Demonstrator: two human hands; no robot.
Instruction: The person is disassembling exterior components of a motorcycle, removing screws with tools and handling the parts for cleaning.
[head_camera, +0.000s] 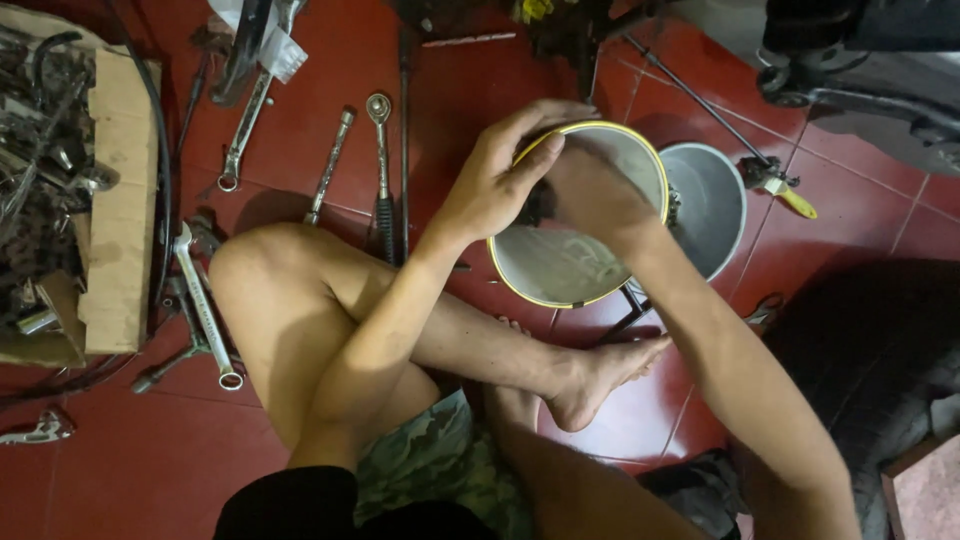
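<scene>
Gripping the yellow-rimmed pan (560, 270) at its 11 o'clock edge, the left hand (495, 180) clamps shut; the right hand (590, 190), fingers seemingly closed inside, could tip it onto the foot (595, 380).

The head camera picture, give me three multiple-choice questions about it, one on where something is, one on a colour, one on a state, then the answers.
1. Where do the wrenches lie?
A. on the red tile floor, on the left side of the picture
B. inside the bowl
C. on the person's lap

2. What colour is the rim of the round bowl-shaped shell?
A. blue
B. yellow
C. red

3. What is the left hand doing?
A. resting on a knee
B. holding a wrench
C. gripping the shell's rim

Answers: 1 A, they lie spread on the floor tiles. 2 B, a yellow edge rings it. 3 C, its fingers curl over the rim while the right hand reaches inside.
</scene>
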